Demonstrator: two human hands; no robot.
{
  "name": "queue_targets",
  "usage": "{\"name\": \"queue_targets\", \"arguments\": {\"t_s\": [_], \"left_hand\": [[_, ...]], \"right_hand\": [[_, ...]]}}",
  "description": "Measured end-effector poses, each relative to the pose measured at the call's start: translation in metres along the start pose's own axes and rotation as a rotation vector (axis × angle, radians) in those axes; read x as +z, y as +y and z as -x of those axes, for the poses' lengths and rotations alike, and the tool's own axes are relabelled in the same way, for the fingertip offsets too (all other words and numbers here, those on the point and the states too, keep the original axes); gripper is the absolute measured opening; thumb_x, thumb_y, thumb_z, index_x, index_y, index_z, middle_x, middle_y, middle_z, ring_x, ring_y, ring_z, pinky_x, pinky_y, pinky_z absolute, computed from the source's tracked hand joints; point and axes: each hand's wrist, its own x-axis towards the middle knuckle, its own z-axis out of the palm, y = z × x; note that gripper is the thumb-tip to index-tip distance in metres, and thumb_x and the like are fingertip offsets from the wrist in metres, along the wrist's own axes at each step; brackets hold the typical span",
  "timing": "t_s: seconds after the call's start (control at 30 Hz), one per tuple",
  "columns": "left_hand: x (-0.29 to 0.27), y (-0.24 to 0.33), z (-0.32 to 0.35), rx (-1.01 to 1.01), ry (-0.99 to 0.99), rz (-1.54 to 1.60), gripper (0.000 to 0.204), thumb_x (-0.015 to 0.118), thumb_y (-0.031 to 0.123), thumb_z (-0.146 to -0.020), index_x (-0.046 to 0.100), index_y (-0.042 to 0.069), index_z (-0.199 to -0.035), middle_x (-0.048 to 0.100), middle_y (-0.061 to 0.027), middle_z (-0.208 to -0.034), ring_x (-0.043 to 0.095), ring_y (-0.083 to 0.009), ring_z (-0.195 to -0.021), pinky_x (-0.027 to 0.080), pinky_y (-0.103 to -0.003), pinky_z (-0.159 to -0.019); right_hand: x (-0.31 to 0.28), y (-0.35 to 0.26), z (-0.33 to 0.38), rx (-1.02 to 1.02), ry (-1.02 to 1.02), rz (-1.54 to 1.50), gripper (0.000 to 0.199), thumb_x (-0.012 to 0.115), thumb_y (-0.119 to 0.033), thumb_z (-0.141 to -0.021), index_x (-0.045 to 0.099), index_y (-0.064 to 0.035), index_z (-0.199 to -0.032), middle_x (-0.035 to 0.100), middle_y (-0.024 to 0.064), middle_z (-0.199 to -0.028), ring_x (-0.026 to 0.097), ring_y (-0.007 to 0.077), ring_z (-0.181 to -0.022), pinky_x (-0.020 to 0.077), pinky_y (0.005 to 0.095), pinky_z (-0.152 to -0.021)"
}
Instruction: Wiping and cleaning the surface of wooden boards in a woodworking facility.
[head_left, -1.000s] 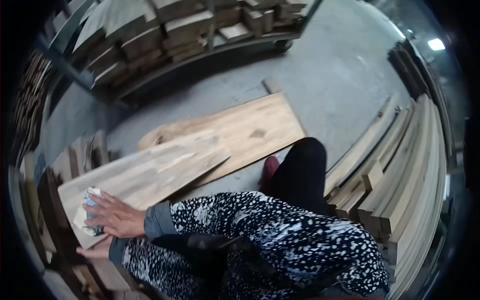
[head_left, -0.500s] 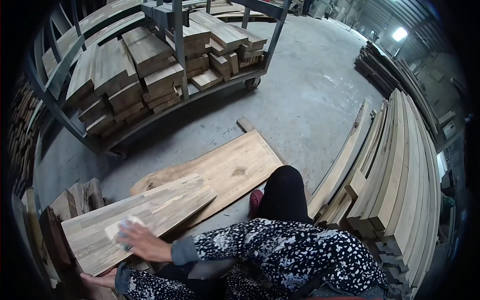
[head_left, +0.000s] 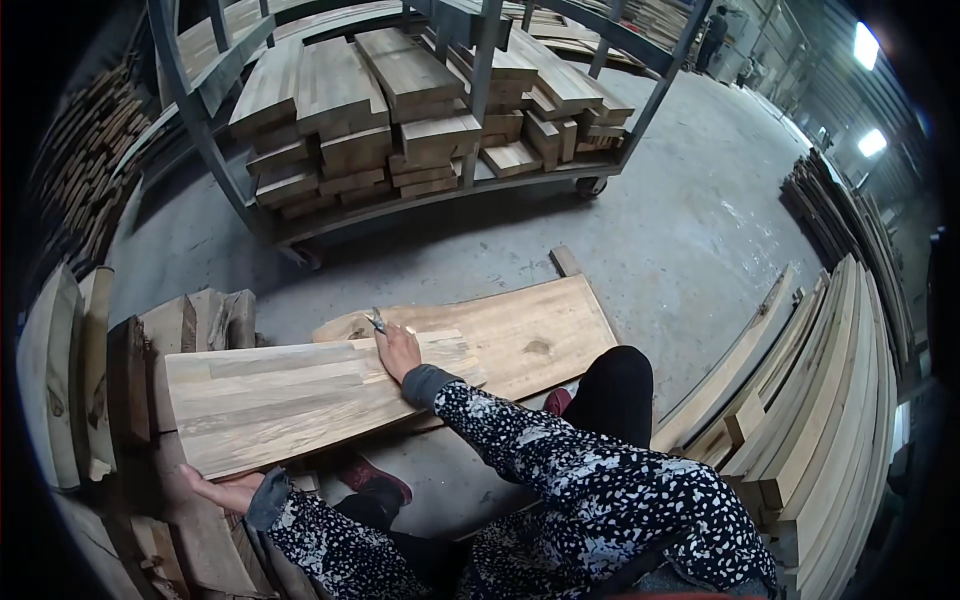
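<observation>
A laminated wood panel [head_left: 290, 390] of pale and greyish strips lies at a slant in front of me. Its right end overlaps a broader brown board [head_left: 540, 325] with a dark knot. At the panel's far edge, right of its middle, my right hand [head_left: 401, 352] is closed around a small crumpled bluish-white thing [head_left: 376, 320], which pokes out past the fingers; its kind is unclear. By the near left corner my left hand [head_left: 222, 490] grips the panel's near edge, with some fingers hidden beneath it.
A metal cart [head_left: 450, 195] on wheels, loaded with stacked wood panels [head_left: 350, 90], stands ahead. Long planks [head_left: 820, 400] are piled at my right. Thick wood blocks [head_left: 190, 320] stand at the left, near more stacked boards [head_left: 90, 150]. A short wood piece [head_left: 565, 261] juts beyond the brown board.
My right hand, with the crumpled thing, has moved across the panel from its left half to the far edge on the right. The view has shifted left; my left hand stays at the near corner.
</observation>
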Motion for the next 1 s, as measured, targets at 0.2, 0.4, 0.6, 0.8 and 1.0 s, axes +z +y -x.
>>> {"name": "queue_targets", "arguments": {"t_s": [0.2, 0.4, 0.6, 0.8, 1.0], "left_hand": [[-0.011, 0.007, -0.013, 0.017, -0.036, 0.012, 0.057, 0.049, 0.046, -0.076, 0.047, 0.001, -0.112, 0.050, -0.0128, -0.112, 0.049, -0.0260, -0.102, 0.040, -0.038, -0.086], [-0.005, -0.002, -0.010, 0.041, -0.073, 0.006, 0.056, 0.050, 0.043, -0.077, 0.047, -0.002, -0.110, 0.050, -0.0154, -0.110, 0.049, -0.0266, -0.099, 0.039, -0.037, -0.086], [-0.001, -0.003, -0.009, 0.024, -0.110, 0.038, 0.055, 0.051, 0.043, -0.077, 0.049, -0.002, -0.108, 0.050, -0.0149, -0.110, 0.049, -0.0261, -0.101, 0.040, -0.038, -0.085], [-0.002, 0.000, -0.010, 0.053, -0.055, -0.025, 0.056, 0.052, 0.045, -0.075, 0.049, 0.003, -0.110, 0.052, -0.0112, -0.111, 0.050, -0.0255, -0.100, 0.041, -0.039, -0.084], [-0.012, -0.001, -0.012, 0.024, -0.053, -0.031, 0.054, 0.052, 0.045, -0.075, 0.050, 0.005, -0.111, 0.052, -0.0108, -0.111, 0.051, -0.0258, -0.100, 0.042, -0.039, -0.084]], "right_hand": [[-0.026, -0.182, 0.044, -0.433, -0.214, -0.417, 0.037, 0.045, -0.017, -0.083, 0.045, -0.0086, -0.119, 0.037, 0.0202, -0.127, 0.025, 0.0403, -0.121, 0.0179, 0.0438, -0.101], [-0.034, -0.178, 0.041, -0.664, -0.283, -0.327, 0.044, 0.046, -0.015, -0.079, 0.042, -0.0153, -0.123, 0.028, 0.0154, -0.134, 0.022, 0.0376, -0.124, 0.0173, 0.0425, -0.103], [-0.029, 0.075, 0.043, -0.043, 0.105, -0.011, 0.034, 0.049, -0.021, -0.080, 0.051, 0.0057, -0.102, 0.054, 0.0235, -0.100, 0.050, 0.0378, -0.094, 0.0391, 0.0408, -0.084], [-0.033, 0.110, 0.061, 0.443, -0.104, 0.172, 0.038, 0.045, -0.031, -0.081, 0.052, -0.0013, -0.105, 0.055, 0.0211, -0.092, 0.051, 0.0366, -0.092, 0.0404, 0.0442, -0.080], [-0.011, -0.066, 0.023, -0.337, -0.057, -0.206, 0.037, 0.049, -0.022, -0.079, 0.048, -0.0134, -0.115, 0.043, 0.0163, -0.123, 0.035, 0.0373, -0.116, 0.0275, 0.0470, -0.094]]}}
